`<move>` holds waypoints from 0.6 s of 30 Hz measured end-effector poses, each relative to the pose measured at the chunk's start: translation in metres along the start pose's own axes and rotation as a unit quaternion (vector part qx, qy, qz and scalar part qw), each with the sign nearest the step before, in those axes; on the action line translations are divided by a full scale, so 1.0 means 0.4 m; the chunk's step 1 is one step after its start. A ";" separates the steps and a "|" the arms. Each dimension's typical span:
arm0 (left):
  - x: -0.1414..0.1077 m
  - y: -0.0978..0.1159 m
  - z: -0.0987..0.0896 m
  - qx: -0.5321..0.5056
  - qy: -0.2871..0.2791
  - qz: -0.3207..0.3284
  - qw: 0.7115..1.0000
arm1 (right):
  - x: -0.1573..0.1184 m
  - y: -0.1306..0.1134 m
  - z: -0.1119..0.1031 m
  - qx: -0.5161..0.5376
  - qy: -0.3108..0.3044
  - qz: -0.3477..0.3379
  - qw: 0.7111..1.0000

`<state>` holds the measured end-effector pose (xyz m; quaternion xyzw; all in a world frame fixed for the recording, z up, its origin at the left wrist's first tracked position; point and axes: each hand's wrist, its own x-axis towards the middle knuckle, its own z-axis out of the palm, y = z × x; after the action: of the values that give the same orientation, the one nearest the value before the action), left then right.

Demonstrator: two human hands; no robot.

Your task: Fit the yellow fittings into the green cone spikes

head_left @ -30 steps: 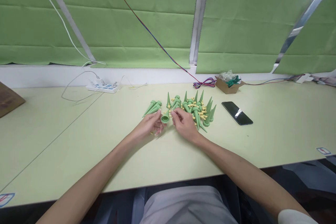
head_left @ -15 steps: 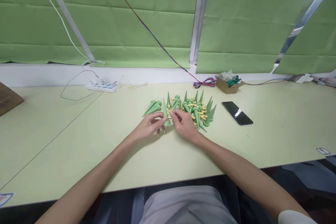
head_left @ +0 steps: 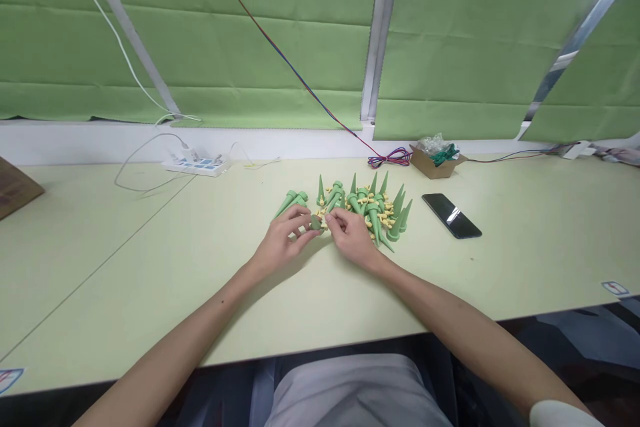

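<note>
My left hand [head_left: 286,235] grips a green plastic watering spike [head_left: 315,222] between thumb and fingers; the spike is foreshortened, with its point no longer upright. Close beside it, my right hand [head_left: 355,237] is closed in a pinch near the spike. Something small and pale may sit at those fingertips, but it is too small to name. Behind the hands lies a pile of green spikes [head_left: 373,209] mixed with small yellow valve-like pieces [head_left: 386,220]. A few more spikes [head_left: 289,200] lie to the left, partly covered by my left hand.
A black phone [head_left: 452,215] lies right of the pile. Farther back stand a small cardboard box [head_left: 436,168] with plastic wrap and green material, a coiled red-and-blue cable [head_left: 390,159], and a white power strip [head_left: 197,165]. A brown board-like thing [head_left: 17,187] is at the far left.
The spike in my left hand has turned from standing point-up to a foreshortened, tilted pose. My left fingers have shifted around it; my right hand has hardly moved.
</note>
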<state>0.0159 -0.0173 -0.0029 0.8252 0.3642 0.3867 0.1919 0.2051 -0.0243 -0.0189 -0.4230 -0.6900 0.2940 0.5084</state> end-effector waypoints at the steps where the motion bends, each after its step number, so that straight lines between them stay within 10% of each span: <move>1: 0.000 -0.001 0.001 0.007 0.002 0.003 1.000 | 0.000 0.000 0.000 0.001 0.002 0.001 1.000; 18: 0.012 0.014 0.003 -0.098 0.008 -0.139 0.985 | -0.008 -0.016 -0.008 0.003 0.048 -0.006 0.999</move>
<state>0.0214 -0.0174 0.0022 0.7405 0.4373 0.3964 0.3213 0.2068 -0.0302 -0.0139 -0.4307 -0.6665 0.2725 0.5442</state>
